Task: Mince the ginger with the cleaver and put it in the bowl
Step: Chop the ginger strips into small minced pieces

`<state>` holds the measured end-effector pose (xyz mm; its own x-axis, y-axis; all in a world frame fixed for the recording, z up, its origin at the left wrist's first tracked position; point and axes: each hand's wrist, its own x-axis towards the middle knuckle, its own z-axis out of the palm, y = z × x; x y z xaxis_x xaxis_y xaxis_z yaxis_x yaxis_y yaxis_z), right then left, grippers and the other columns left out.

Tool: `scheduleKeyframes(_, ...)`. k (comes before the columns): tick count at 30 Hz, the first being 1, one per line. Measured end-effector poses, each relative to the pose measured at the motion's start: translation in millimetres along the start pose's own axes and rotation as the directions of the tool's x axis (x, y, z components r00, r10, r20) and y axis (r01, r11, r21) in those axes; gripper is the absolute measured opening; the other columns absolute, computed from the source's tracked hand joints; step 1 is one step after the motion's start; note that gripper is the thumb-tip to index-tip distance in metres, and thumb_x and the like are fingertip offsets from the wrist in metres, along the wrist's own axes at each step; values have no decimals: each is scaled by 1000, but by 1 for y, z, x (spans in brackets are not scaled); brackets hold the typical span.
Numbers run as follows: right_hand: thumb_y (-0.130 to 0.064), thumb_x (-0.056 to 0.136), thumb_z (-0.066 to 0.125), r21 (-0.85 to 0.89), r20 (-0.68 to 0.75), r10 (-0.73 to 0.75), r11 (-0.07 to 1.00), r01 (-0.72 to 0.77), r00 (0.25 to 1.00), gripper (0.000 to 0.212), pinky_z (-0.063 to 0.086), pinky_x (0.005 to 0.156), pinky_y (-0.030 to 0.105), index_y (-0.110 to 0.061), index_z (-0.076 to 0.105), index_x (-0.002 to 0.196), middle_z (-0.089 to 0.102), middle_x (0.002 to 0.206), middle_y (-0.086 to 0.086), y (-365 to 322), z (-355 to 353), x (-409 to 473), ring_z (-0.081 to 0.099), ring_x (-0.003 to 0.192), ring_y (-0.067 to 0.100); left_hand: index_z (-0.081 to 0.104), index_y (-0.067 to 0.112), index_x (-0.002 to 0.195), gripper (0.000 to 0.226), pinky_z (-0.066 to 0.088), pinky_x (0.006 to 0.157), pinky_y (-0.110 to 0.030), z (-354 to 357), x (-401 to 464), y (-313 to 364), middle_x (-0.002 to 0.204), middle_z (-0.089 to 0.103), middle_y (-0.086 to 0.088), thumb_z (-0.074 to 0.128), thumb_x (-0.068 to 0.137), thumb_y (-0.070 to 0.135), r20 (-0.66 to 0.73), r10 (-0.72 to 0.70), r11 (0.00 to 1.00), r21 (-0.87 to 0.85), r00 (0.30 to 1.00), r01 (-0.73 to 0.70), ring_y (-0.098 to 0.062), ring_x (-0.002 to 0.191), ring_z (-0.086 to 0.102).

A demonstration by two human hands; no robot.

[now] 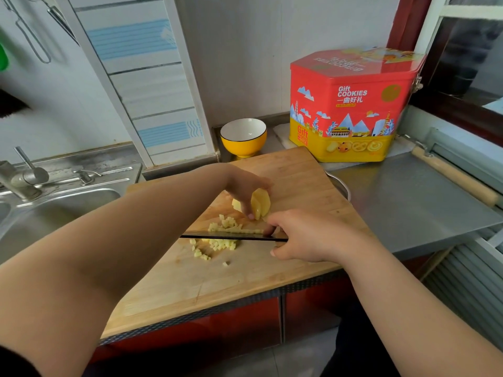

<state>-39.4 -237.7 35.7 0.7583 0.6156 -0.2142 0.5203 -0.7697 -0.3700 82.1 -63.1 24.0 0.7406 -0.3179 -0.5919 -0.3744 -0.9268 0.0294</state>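
On the wooden cutting board my left hand pinches a few pale yellow ginger slices and holds them on edge. My right hand grips the cleaver, seen edge-on as a thin dark line running left from the hand. Small ginger cubes lie on both sides of the blade. The handle is hidden inside my right hand. A yellow bowl with a white inside stands empty behind the board's far edge.
A red and yellow cookie tin stands at the back right on the steel counter. A steel sink with a tap lies left of the board. A wooden rolling pin lies by the window rail.
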Motion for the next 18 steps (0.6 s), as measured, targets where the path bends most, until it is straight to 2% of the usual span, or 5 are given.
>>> scheduleKeyframes(3,-36,89,65,-1,-1,4,1000,-4,1000,34,32,52,21,-33,58,122,42,80,-21,1,1,0,43,70,2,34,19,143,84,36,97,-32,5,0,1,139,38,-4,80,74,34,-39,23,1000,4,999,-23,-24,125,39)
scheduleKeyframes(7,-36,88,65,0,-5,8,1000,-8,1000,35,36,55,23,-34,57,122,40,81,-20,0,1,1,46,79,6,35,18,142,81,34,94,-30,10,-2,-1,136,43,-3,79,76,34,-83,28,999,-37,996,-31,-23,124,41)
scheduleKeyframes(12,-36,88,65,-1,-8,10,1000,-10,1000,34,40,59,25,-34,58,122,40,80,-22,-1,2,1,49,84,8,35,23,144,83,39,102,-39,8,-7,-1,139,43,-2,80,75,34,-130,41,991,-120,991,-56,-24,126,41)
scheduleKeyframes(14,-37,88,64,-8,-13,11,1000,-11,1000,34,40,59,24,-35,57,121,44,84,-20,-1,2,0,50,83,9,37,25,143,81,41,101,-41,3,-11,-3,134,46,1,80,74,34,-162,25,982,-180,986,-54,-23,123,43)
scheduleKeyframes(18,-37,88,65,-14,-6,23,1000,-23,1000,34,47,70,30,-35,58,121,53,100,-11,-1,1,-1,55,89,12,44,25,134,71,41,86,-33,-5,-19,-6,115,48,7,80,74,34,-235,26,965,-248,972,-85,-19,109,48)
